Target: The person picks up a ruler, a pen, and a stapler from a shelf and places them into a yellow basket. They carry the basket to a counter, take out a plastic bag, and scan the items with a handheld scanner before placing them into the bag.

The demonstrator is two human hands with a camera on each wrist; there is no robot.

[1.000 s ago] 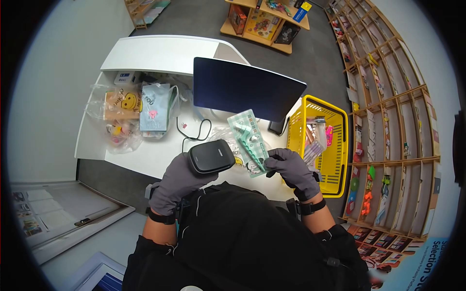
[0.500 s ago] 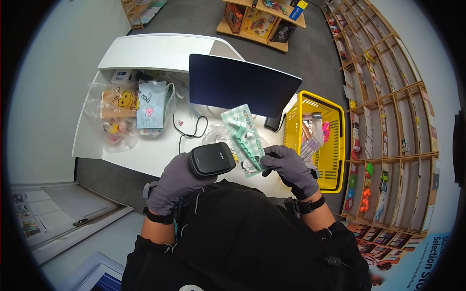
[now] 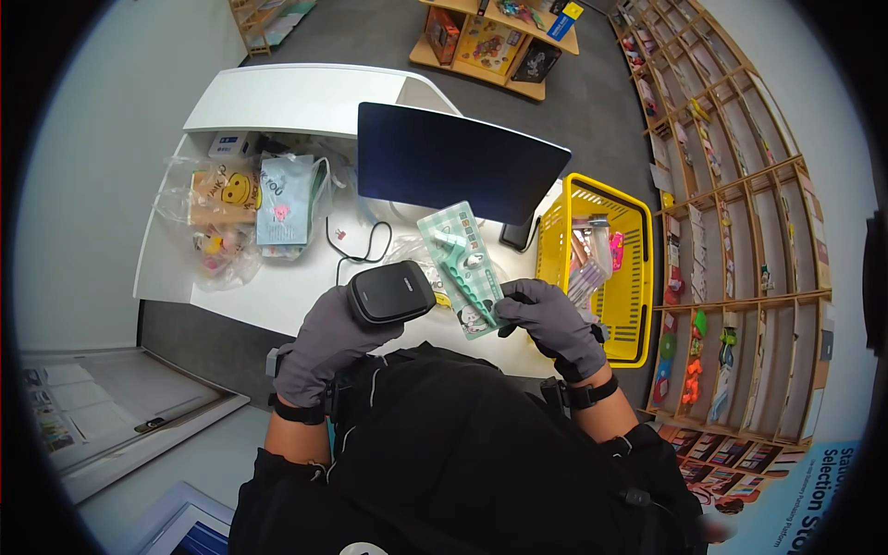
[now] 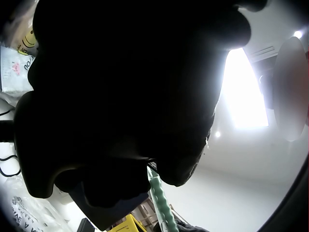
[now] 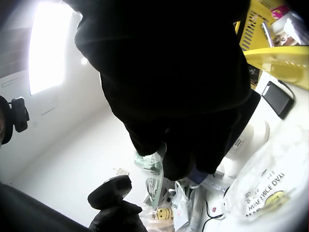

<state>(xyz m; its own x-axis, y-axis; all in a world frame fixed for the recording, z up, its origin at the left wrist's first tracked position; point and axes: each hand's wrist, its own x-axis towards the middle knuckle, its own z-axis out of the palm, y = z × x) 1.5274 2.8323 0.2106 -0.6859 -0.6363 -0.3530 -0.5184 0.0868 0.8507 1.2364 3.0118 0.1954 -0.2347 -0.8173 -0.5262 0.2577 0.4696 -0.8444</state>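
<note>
Package (image 3: 463,270) edge (partly hidden) behind right fingers (image 3: 522,313)

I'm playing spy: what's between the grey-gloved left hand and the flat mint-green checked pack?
In the head view, the black, rounded plastic device the left hand holds, then part of a clear plastic bag on the white table below.

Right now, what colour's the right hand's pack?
The pack is mostly pale green; best in head view.

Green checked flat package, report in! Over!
Left grey-gloved hand grips rounded black device. Right hand pinches package. Clear plastic bag lies below, apparently not blocking.
</note>
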